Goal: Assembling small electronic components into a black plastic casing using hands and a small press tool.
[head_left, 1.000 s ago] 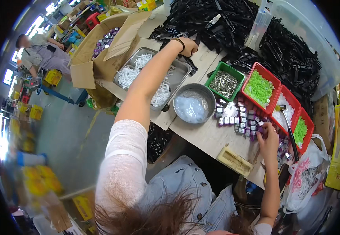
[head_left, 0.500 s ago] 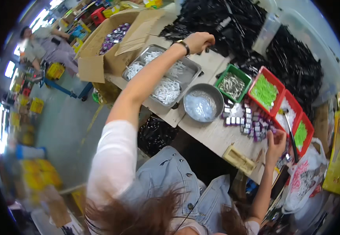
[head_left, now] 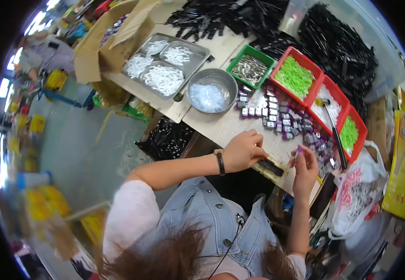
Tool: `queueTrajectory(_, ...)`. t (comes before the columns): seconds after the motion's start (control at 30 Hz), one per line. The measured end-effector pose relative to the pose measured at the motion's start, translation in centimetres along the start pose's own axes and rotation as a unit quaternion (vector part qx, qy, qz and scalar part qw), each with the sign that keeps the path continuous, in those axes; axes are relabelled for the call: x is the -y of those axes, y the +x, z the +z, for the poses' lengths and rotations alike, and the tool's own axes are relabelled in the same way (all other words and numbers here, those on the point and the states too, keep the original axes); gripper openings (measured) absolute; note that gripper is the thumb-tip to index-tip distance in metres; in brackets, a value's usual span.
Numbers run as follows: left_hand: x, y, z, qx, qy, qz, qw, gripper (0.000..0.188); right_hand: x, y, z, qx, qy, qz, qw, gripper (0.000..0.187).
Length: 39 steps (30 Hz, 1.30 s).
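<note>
My left hand (head_left: pixel 245 151) is at the front edge of the workbench, its fingers pinched at the upper end of a black plastic piece (head_left: pixel 271 166). That piece lies in the hollow of a cream-coloured block (head_left: pixel 264 172). Just right of the block, my right hand (head_left: pixel 306 169) holds a small purple and silver block (head_left: pixel 299 151) between thumb and fingers. Many similar purple and silver blocks (head_left: pixel 272 112) are spread over the bench beyond both hands. A round metal bowl (head_left: pixel 232 88) with a clear, bluish content stands farther left.
Past the bowl are a metal tray (head_left: pixel 195 60) of white pieces and a green bin (head_left: pixel 271 63) of metal parts. Red bins (head_left: pixel 318 80) hold green and white pieces; a black-handled tool (head_left: pixel 336 140) leans there. Black parts (head_left: pixel 230 18) pile up behind. A plastic bag (head_left: pixel 358 196) hangs right.
My left hand has come back from the black pile to the cream block, where a black piece now lies. My right hand has moved from the purple and silver blocks toward it, holding one.
</note>
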State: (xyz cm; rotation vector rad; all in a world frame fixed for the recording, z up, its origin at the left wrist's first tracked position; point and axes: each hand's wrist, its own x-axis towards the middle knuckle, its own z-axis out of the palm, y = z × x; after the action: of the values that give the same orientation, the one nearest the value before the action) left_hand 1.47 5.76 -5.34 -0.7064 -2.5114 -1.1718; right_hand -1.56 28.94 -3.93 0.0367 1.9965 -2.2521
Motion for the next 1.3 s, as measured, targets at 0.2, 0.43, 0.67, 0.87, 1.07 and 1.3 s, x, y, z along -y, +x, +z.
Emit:
queueTrajectory(0.2, -0.1, -1.2, 0.0, -0.031, 0.022, 0.006, 0.999, 0.017, -1.4, -3.9, 2.7, 0.013, -0.170, -0.109, 0.979, 0.020)
queueTrajectory(0.43, 5.2, 6.0, -12.9, -0.139, 0.250, 0.026, 0.958, 0.033, -1.8, -3.2, 4.9, 0.069, -0.410, -0.441, 0.795, 0.033)
queueTrajectory(0.67, 33.9, 16.1, -28.9, -0.173, 0.383, -0.346, 0.839, 0.053, -4.2, -3.3, 4.3, 0.085, -0.408, -0.401, 0.816, 0.034)
queueTrajectory(0.87, 48.0, 18.3, -31.4, -0.189, 0.353, -0.407, 0.821, 0.073, -5.5, -2.5, 2.9, 0.115, -0.439, -0.492, 0.743, 0.022)
queueTrajectory(1.07, 44.0, 20.6, -25.6, -0.048, 0.180, -0.483, 0.856, 0.076, -3.7, -2.9, 4.2, 0.091, -0.461, -0.445, 0.762, 0.016)
queueTrajectory(1.3, 29.2, 25.6, -28.0, -0.109, 0.302, -0.338, 0.885, 0.088, -3.8, -2.7, 4.6, 0.083, -0.469, -0.454, 0.753, 0.019)
